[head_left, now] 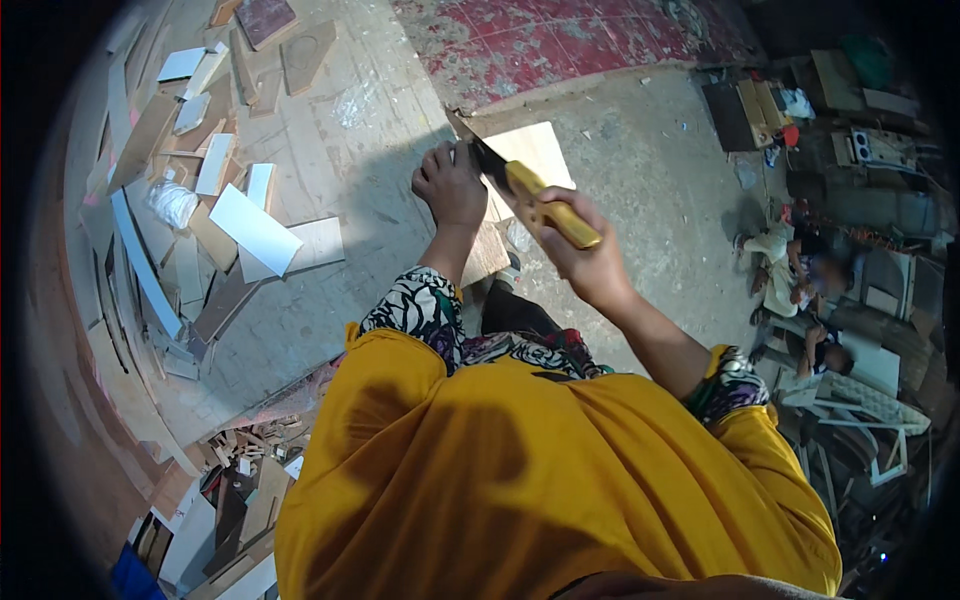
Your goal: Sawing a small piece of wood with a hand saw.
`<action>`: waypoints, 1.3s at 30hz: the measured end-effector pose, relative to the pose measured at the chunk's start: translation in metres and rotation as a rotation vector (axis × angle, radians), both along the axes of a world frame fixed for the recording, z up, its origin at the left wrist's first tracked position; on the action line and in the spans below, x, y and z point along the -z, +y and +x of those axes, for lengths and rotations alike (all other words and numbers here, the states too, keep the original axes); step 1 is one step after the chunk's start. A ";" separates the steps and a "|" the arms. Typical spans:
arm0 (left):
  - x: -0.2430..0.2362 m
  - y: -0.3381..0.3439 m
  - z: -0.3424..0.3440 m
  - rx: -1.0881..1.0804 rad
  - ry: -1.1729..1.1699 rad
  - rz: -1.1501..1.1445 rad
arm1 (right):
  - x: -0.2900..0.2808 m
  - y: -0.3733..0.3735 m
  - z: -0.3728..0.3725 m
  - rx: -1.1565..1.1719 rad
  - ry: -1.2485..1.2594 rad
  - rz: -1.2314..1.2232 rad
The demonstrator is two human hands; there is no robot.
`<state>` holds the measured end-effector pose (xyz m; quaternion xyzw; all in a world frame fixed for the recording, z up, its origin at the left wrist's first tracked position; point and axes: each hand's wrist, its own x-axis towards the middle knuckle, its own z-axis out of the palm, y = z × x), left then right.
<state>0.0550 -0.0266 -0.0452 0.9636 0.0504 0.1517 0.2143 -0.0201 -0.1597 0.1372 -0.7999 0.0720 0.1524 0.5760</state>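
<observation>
I see the light plywood board [530, 150] propped out ahead over the concrete floor [650, 190], and my left hand [452, 185] is clenched on its near edge. My right hand [585, 262] grips a handsaw [540, 200] by its yellow wooden handle, blade laid against the board. I judge the cut barely begun; the board looks whole. Offcuts [250, 225] litter the floor to the left, a red mat [560, 40] lies beyond, and a person [800, 270] sits at right.

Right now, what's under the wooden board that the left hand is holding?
Under the wooden board lies grey concrete floor with small debris. The left hand, the right hand and its yellow-handled saw cover the board's lower part, so what supports it stays hidden.
</observation>
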 end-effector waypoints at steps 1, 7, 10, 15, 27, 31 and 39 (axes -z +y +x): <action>0.004 0.002 0.002 0.000 -0.002 0.001 | 0.007 0.006 0.000 0.000 -0.002 0.001; 0.014 -0.002 0.015 -0.109 0.003 0.034 | 0.015 0.013 -0.006 -0.049 -0.037 0.073; 0.011 -0.001 0.010 -0.068 -0.070 0.021 | 0.021 0.015 -0.023 0.000 -0.101 0.070; 0.014 -0.002 0.012 -0.071 -0.032 -0.038 | 0.065 0.004 -0.054 -0.086 -0.288 -0.064; 0.016 0.000 0.012 -0.127 -0.087 0.040 | 0.018 -0.014 -0.086 0.147 0.057 0.160; 0.014 -0.002 0.013 -0.121 0.034 -0.013 | -0.009 -0.006 -0.076 0.018 -0.103 -0.036; 0.008 0.005 0.001 0.001 0.012 0.034 | -0.045 -0.001 -0.003 0.031 0.136 -0.062</action>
